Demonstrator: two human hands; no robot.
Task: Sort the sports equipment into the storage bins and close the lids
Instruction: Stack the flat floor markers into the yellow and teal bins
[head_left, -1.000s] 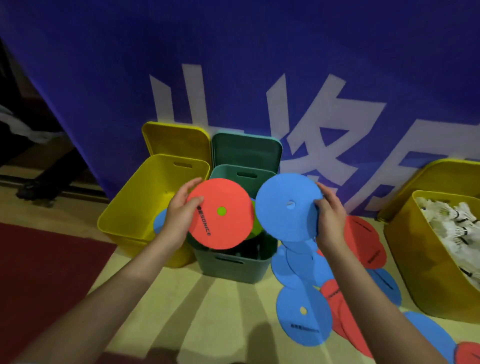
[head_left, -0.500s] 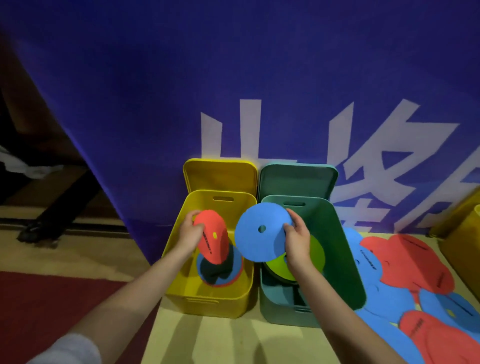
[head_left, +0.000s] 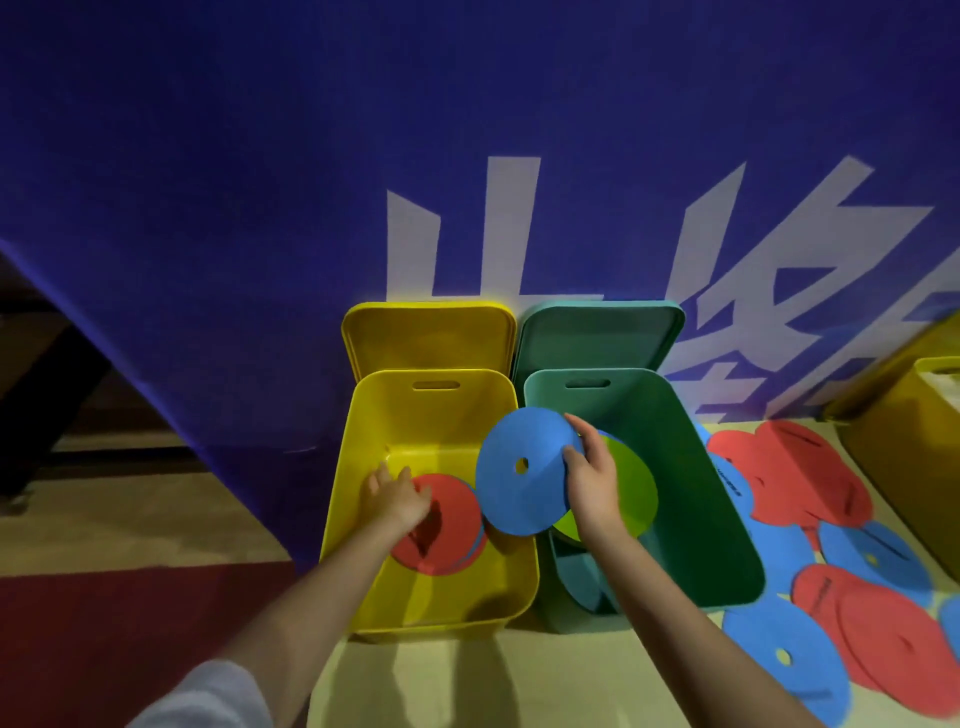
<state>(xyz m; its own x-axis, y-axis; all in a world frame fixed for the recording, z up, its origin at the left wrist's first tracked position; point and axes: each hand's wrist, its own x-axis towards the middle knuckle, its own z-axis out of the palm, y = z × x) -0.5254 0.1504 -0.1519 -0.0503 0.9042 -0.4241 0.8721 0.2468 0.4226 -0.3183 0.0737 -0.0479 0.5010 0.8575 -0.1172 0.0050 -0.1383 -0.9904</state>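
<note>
Loose red and blue discs (head_left: 810, 493) litter the floor right of the green bin (head_left: 727, 519); right hand (head_left: 592, 478) pinches a blue disc (head_left: 519, 467) above both bins, left hand (head_left: 395, 496), fingers spread, rests on the red disc (head_left: 452, 525) inside the yellow bin (head_left: 358, 467).

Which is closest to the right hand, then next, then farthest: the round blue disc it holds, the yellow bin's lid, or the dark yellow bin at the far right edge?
1. Round blue disc: gripped by the right hand.
2. Yellow bin's lid: back left, leaning on the banner.
3. Dark yellow bin: far right edge.
</note>
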